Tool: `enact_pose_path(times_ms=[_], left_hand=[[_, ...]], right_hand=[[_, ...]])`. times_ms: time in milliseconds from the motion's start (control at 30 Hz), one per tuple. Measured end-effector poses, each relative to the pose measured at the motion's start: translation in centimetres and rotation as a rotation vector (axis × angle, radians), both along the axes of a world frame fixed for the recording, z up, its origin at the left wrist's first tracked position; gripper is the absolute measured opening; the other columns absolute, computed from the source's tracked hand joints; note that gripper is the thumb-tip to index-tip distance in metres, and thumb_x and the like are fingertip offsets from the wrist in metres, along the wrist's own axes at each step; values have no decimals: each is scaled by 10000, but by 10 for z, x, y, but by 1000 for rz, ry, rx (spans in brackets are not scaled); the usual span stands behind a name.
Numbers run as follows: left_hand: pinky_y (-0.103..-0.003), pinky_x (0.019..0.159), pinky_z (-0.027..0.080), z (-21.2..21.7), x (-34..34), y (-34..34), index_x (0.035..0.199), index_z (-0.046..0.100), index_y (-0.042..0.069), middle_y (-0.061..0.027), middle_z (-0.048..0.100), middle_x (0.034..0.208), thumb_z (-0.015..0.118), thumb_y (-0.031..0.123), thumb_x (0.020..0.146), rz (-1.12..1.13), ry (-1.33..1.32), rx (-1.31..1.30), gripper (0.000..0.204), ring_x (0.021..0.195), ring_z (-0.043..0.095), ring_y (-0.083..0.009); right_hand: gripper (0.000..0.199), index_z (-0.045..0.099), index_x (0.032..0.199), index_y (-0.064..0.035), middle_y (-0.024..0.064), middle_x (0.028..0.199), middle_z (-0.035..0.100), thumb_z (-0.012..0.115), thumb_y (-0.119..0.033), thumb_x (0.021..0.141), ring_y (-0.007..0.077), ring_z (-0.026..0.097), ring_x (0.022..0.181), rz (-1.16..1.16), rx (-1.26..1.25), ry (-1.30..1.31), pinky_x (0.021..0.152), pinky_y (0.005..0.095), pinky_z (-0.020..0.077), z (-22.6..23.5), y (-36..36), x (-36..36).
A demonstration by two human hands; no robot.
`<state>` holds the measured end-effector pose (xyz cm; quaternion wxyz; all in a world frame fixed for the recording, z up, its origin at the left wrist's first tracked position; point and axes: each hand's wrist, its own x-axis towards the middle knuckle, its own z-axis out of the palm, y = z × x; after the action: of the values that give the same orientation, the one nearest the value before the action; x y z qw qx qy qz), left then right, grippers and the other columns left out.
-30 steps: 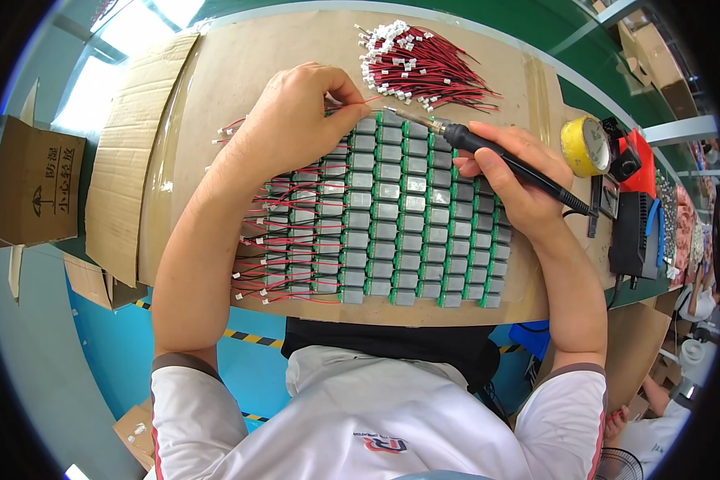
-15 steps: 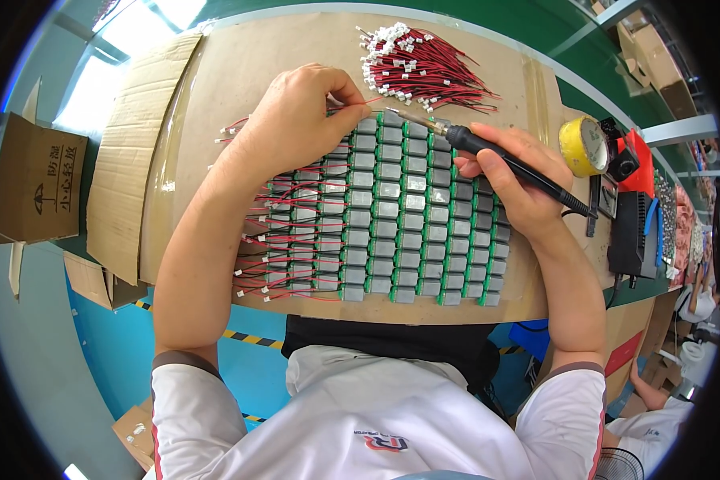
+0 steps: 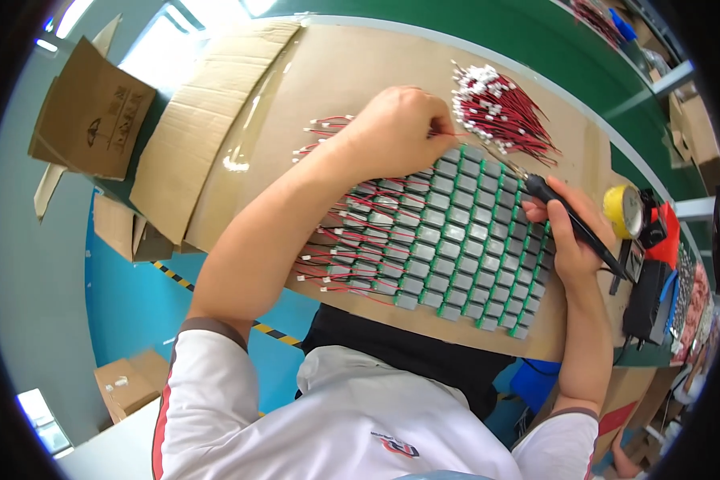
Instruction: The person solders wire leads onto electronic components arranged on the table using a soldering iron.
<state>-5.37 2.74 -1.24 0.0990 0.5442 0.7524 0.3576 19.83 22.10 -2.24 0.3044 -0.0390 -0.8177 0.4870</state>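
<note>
My left hand [image 3: 404, 128] is closed at the far end of a block of grey battery cells [image 3: 456, 252], pinching a thin red wire whose end shows past the fingertips. A black-handled soldering iron [image 3: 572, 212] is gripped in my right hand [image 3: 580, 240]. Its metal tip points left, close to my left fingertips; whether it touches the wire I cannot tell. The cells lie in staggered rows, with green circuit boards between them. Red and black wire leads [image 3: 356, 256] with white connectors run over the left rows. Part of the far left rows is hidden under my left hand and forearm.
A pile of red and black leads [image 3: 508, 112] lies beyond the cells. On the right are a yellow tape roll [image 3: 622, 210], a red object [image 3: 664, 240] and a black box-shaped unit [image 3: 646, 300]. A cardboard flap [image 3: 208, 120] and cardboard box [image 3: 96, 112] stand at left.
The whole view has turned and shifted, so the bench sits farther right and tilted. Against the cells, both hands stay in nearly the same place, still holding the wire and soldering iron.
</note>
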Motion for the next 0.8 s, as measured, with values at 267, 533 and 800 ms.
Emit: enact_pose_path(times_ms=[267, 533, 800], left_hand=[[-351, 847, 600, 7, 0, -5, 1019, 826, -6, -103, 773, 942, 835, 150, 946, 91, -115, -13, 173, 907, 747, -206], [-315, 881, 565, -6, -4, -8, 1099, 855, 40, -45, 771, 988, 885, 108, 893, 53, 123, 169, 219, 956, 712, -169], [-359, 896, 546, -1, -1, -7, 1036, 856, 57, -51, 753, 927, 886, 109, 887, 47, 53, 198, 161, 926, 693, -196]], right_hand=[[274, 750, 1265, 93, 163, 953, 786, 709, 72, 996, 192, 786, 817, 15, 49, 46, 744, 293, 636, 1, 1, -7], [269, 755, 1265, 91, 157, 937, 788, 717, 57, 1001, 187, 780, 799, 13, 68, 68, 737, 282, 630, -2, 2, -6], [267, 755, 1269, 91, 157, 933, 794, 718, 35, 1012, 188, 782, 810, 49, 71, 77, 735, 275, 621, -2, 4, -6]])
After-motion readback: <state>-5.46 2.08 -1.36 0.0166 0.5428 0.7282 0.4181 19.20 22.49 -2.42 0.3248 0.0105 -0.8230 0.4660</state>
